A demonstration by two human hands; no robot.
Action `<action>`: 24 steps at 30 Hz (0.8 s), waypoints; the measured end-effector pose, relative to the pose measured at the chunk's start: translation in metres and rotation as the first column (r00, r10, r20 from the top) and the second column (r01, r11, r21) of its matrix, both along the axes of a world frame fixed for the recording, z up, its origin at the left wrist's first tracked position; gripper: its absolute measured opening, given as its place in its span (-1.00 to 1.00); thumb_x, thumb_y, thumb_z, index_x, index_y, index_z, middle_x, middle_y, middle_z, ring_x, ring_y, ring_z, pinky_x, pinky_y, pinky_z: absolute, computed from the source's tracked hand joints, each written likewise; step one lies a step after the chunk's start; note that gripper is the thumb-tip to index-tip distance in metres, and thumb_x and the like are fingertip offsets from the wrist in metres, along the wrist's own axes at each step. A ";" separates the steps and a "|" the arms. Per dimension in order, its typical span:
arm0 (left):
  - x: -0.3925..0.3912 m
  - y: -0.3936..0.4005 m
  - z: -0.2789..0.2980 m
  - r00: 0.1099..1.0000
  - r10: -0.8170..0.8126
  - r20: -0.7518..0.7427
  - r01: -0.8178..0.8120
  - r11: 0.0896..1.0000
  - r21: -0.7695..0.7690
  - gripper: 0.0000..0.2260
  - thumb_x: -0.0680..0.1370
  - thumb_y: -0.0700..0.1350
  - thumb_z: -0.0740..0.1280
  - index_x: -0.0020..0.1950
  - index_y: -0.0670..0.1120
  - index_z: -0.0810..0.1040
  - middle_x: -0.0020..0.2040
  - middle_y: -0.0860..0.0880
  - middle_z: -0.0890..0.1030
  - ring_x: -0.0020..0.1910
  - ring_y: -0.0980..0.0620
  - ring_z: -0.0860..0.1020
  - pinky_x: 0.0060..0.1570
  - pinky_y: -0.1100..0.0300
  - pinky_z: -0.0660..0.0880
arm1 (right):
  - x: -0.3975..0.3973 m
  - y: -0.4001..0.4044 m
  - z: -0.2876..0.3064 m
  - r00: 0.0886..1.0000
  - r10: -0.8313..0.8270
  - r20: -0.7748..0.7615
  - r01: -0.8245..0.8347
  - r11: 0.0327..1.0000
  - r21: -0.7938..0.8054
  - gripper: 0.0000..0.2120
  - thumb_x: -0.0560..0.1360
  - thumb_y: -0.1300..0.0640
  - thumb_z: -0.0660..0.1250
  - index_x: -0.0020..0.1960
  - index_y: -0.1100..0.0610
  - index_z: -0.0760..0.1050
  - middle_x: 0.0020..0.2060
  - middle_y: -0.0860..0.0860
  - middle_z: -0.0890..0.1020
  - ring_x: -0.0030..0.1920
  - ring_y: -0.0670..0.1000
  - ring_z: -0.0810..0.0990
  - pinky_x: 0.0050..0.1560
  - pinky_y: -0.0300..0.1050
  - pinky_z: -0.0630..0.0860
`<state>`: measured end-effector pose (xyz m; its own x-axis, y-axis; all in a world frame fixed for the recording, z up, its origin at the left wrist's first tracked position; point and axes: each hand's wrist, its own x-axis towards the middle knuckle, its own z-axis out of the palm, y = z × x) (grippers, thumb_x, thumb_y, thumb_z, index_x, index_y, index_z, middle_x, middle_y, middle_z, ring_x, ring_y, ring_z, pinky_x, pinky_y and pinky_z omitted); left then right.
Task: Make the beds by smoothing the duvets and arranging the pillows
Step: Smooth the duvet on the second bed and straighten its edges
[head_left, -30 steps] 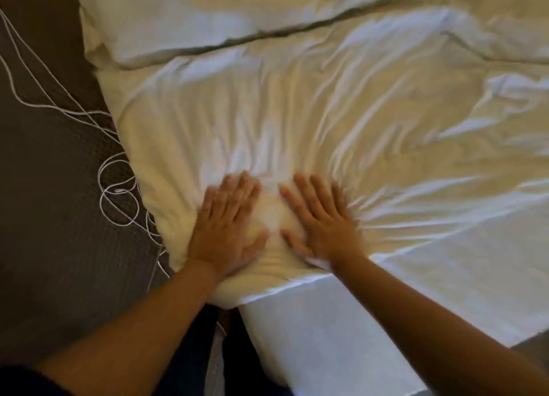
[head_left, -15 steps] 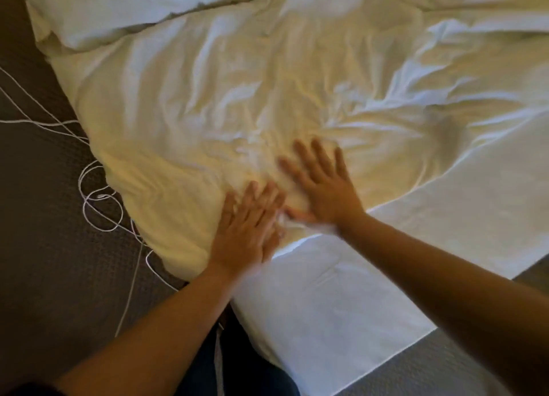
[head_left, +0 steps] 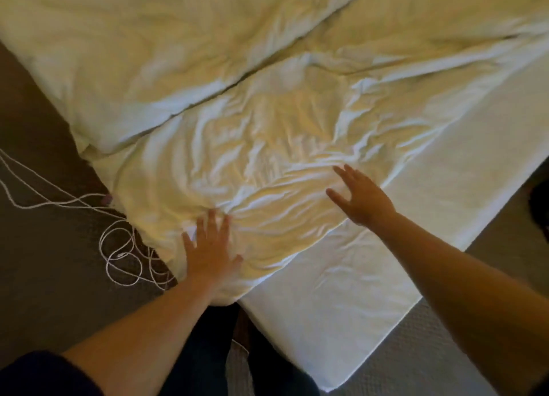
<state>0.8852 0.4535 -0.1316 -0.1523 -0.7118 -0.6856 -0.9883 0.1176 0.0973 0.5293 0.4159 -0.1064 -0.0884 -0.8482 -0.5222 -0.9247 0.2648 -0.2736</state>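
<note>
A wrinkled white duvet covers the near bed, its lower edge lying across the bare white sheet. My left hand presses flat on the duvet's near left corner, fingers straight. Further right, near the duvet's lower edge, my right hand has its fingers spread over the fabric; whether it touches is unclear. A second white duvet lies on the adjoining bed at the upper left, divided from the first by a dark seam. No pillow is in view.
A tangle of white cord lies on the dark carpet beside the bed's left corner. The mattress corner points toward me at the bottom. My dark trouser legs stand against the bed's foot.
My hands have parted: the right one slid out to the right along the duvet's edge while the left stayed pressing the near corner. The view has pulled back and turned.
</note>
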 end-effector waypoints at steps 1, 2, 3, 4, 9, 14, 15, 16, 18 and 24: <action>-0.008 -0.009 0.021 0.999 0.038 -0.017 -0.037 0.995 0.090 -0.22 0.60 0.29 0.20 0.68 0.02 -0.07 0.68 -0.12 -0.10 0.65 -0.17 -0.03 0.57 -0.16 -0.01 | 0.012 0.005 0.031 0.995 -0.068 0.075 0.070 0.997 -0.030 -0.36 0.63 -0.31 0.23 0.62 -0.06 0.30 0.55 0.08 0.43 0.53 0.11 0.40 0.52 0.09 0.33; -0.015 -0.018 0.044 0.993 0.100 -0.058 -0.089 0.982 0.167 -0.30 0.61 0.26 0.22 0.65 -0.01 0.09 0.65 -0.13 0.12 0.61 -0.16 0.16 0.53 -0.08 0.15 | 0.022 0.014 0.059 0.975 -0.157 0.155 0.170 0.982 -0.076 -0.47 0.62 -0.21 0.33 0.53 -0.05 0.44 0.38 0.05 0.60 0.38 0.03 0.56 0.42 0.03 0.45; -0.021 -0.028 0.068 0.976 0.174 -0.134 -0.145 0.969 0.201 -0.37 0.62 0.21 0.26 0.60 -0.03 0.22 0.57 -0.11 0.31 0.53 -0.14 0.31 0.46 0.02 0.27 | 0.032 0.023 0.091 0.935 -0.266 0.236 0.296 0.950 -0.100 -0.61 0.61 -0.11 0.40 0.40 -0.05 0.56 0.16 -0.01 0.72 0.17 -0.08 0.67 0.27 -0.03 0.55; -0.030 -0.040 0.093 0.945 0.226 -0.237 -0.177 0.962 0.210 -0.45 0.62 0.16 0.31 0.53 -0.04 0.32 0.49 -0.10 0.43 0.46 -0.10 0.41 0.37 0.11 0.34 | 0.037 0.031 0.119 0.881 -0.359 0.310 0.409 0.906 -0.114 -0.74 0.60 -0.03 0.44 0.28 -0.07 0.64 -0.04 -0.09 0.74 -0.04 -0.20 0.70 0.12 -0.08 0.59; -0.070 -0.091 0.232 0.819 0.291 -0.495 -0.199 0.953 0.230 -0.81 0.57 0.02 0.41 0.17 0.04 0.57 0.04 0.06 0.67 0.02 0.08 0.63 0.02 0.20 0.52 | 0.050 0.058 0.258 0.572 -0.612 0.546 0.758 0.649 -0.065 -0.84 0.65 0.14 0.36 0.08 -0.08 0.67 -0.22 -0.06 0.75 -0.21 -0.08 0.74 -0.11 -0.16 0.61; -0.114 -0.092 0.351 0.730 0.140 -0.669 -0.099 0.990 0.100 -0.88 0.57 -0.03 0.44 0.10 0.04 0.61 -0.11 0.06 0.68 -0.14 0.18 0.62 -0.26 0.42 0.43 | 0.040 0.116 0.375 0.442 -0.627 0.642 0.863 0.492 -0.113 -0.84 0.69 0.09 0.30 0.13 -0.04 0.66 -0.14 -0.04 0.75 -0.15 -0.02 0.74 -0.05 -0.05 0.67; -0.126 -0.089 0.367 0.708 0.113 -0.697 -0.082 0.994 0.078 -0.88 0.57 -0.04 0.45 0.09 0.04 0.61 -0.11 0.06 0.67 -0.15 0.18 0.61 -0.27 0.42 0.42 | 0.033 0.128 0.390 0.444 -0.620 0.647 0.864 0.488 -0.126 -0.84 0.69 0.08 0.30 0.13 -0.04 0.66 -0.13 -0.05 0.75 -0.14 -0.01 0.74 -0.02 -0.04 0.68; -0.138 -0.083 0.383 0.673 0.096 -0.733 -0.068 0.995 0.068 -0.89 0.58 -0.05 0.45 0.09 0.04 0.61 -0.11 0.05 0.67 -0.16 0.17 0.60 -0.29 0.44 0.41 | 0.024 0.140 0.403 0.451 -0.608 0.653 0.862 0.487 -0.142 -0.84 0.69 0.08 0.30 0.13 -0.05 0.66 -0.13 -0.05 0.75 -0.13 -0.01 0.74 0.00 -0.04 0.69; -0.162 -0.064 0.409 0.615 0.088 -0.784 -0.042 0.996 0.078 -0.89 0.57 -0.06 0.46 0.07 0.05 0.59 -0.11 0.02 0.67 -0.14 0.12 0.61 -0.31 0.46 0.39 | 0.011 0.168 0.427 0.473 -0.590 0.655 0.854 0.490 -0.175 -0.85 0.69 0.06 0.30 0.14 -0.06 0.65 -0.11 -0.05 0.75 -0.12 -0.01 0.74 0.00 -0.06 0.68; -0.232 0.026 0.458 0.483 0.028 -0.875 0.002 0.999 0.033 -0.52 0.38 0.13 0.46 0.26 0.16 0.41 0.11 0.10 0.61 -0.15 0.03 0.63 -0.14 0.16 0.48 | -0.028 0.269 0.466 0.422 -0.533 0.733 0.889 0.402 -0.220 -0.84 0.69 0.07 0.29 0.15 -0.03 0.65 -0.09 -0.04 0.75 -0.11 0.01 0.74 0.02 0.02 0.69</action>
<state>0.6529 0.4791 0.3260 -0.6753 -0.7037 -0.2209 -0.3918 0.0886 0.9158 0.5013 0.6854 0.3594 -0.6984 -0.6828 -0.2146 -0.1065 0.3956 -0.9122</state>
